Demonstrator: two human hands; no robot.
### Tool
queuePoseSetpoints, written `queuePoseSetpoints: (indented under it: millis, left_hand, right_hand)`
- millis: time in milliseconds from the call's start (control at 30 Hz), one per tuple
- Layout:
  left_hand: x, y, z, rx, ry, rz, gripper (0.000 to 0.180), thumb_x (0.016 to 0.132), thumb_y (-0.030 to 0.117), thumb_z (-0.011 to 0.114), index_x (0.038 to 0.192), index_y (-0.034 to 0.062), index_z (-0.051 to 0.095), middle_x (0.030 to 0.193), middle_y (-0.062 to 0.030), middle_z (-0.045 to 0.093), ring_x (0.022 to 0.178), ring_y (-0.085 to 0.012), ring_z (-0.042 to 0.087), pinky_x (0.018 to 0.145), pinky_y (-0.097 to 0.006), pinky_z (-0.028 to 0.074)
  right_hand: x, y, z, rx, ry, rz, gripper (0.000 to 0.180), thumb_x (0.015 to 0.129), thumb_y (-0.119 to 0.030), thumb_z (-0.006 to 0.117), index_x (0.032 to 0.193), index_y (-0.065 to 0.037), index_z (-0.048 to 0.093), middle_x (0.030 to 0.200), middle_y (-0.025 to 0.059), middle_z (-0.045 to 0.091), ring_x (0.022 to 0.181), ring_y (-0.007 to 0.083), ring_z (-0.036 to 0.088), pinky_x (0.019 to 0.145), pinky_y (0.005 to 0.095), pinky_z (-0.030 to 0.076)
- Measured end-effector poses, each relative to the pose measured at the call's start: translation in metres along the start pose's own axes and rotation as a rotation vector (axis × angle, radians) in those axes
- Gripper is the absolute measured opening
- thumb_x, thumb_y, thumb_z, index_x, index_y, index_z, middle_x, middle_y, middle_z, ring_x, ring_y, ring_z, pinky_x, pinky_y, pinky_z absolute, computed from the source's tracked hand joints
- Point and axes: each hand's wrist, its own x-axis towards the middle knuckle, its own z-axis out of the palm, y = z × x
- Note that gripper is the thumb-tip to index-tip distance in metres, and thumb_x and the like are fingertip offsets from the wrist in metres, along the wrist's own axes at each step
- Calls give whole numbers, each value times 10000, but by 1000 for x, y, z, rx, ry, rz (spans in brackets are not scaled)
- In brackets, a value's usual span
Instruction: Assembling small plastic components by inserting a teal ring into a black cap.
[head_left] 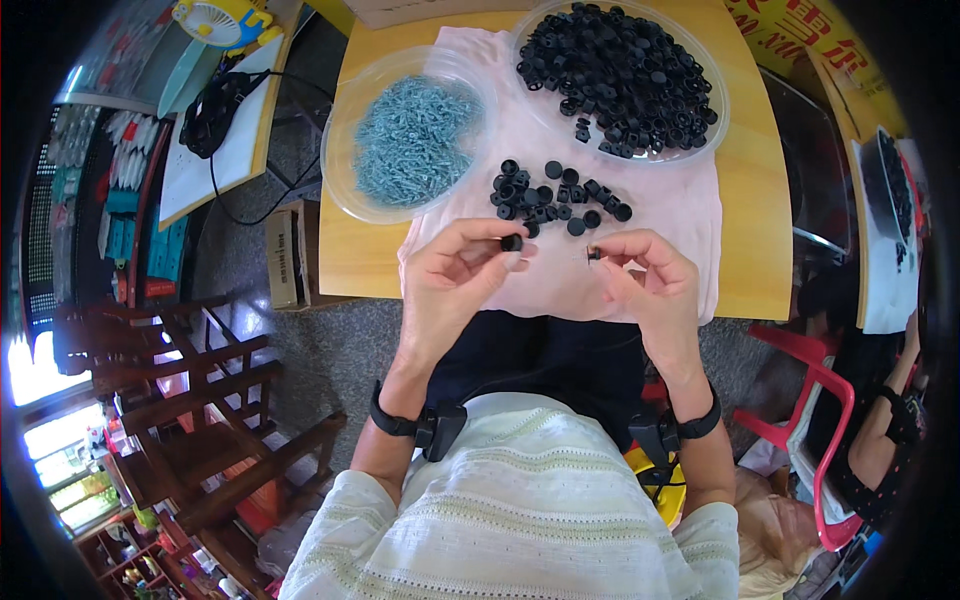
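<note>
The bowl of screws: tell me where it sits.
Head view: the bowl of screws sits upper left on the table, left of the bowl of black caps.

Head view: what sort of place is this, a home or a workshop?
Probably a small hand-assembly workshop: clear dishes of grey screws and black caps on a wooden table, with another worker's arm alongside.

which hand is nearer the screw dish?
Left. The left hand is just below the screw dish, pinching a black cap; the right hand is farther off to the dish's lower right.
</note>
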Motion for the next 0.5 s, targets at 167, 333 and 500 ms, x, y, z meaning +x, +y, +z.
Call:
queuePoseSetpoints:
  millis: [167, 333, 500]
  left_hand:
    - [-1, 1, 10, 2, -193, 4, 316, 829, -61, 626, 1140, -22, 593, 1066, -91, 602, 965, -159, 622, 856, -269, 509]
    - [-2, -2, 18, 10, -247, 78, 385, 795, -92, 649, 1167, -45, 563, 1077, -104, 590, 987, -168, 612, 867, -274, 515]
    - [-1, 4, 25, 43, -252, 126, 353, 792, -99, 643, 1135, -33, 596, 1112, -111, 555, 1005, -173, 602, 869, -278, 521]
  right_hand:
    - [-4, -21, 7, -107, -138, -190, 212, 816, 1, 640, 1027, -20, 638, 1055, 66, 648, 837, 87, 599, 700, 212, 498]
    - [-8, -17, 4, -41, -139, -139, 218, 823, -1, 644, 1039, -2, 621, 1080, 91, 643, 921, 126, 618, 759, 248, 518]
    - [-8, -16, 2, 111, -99, -103, 223, 854, -10, 624, 1070, 25, 582, 1084, 133, 634, 963, 154, 619, 803, 283, 529]
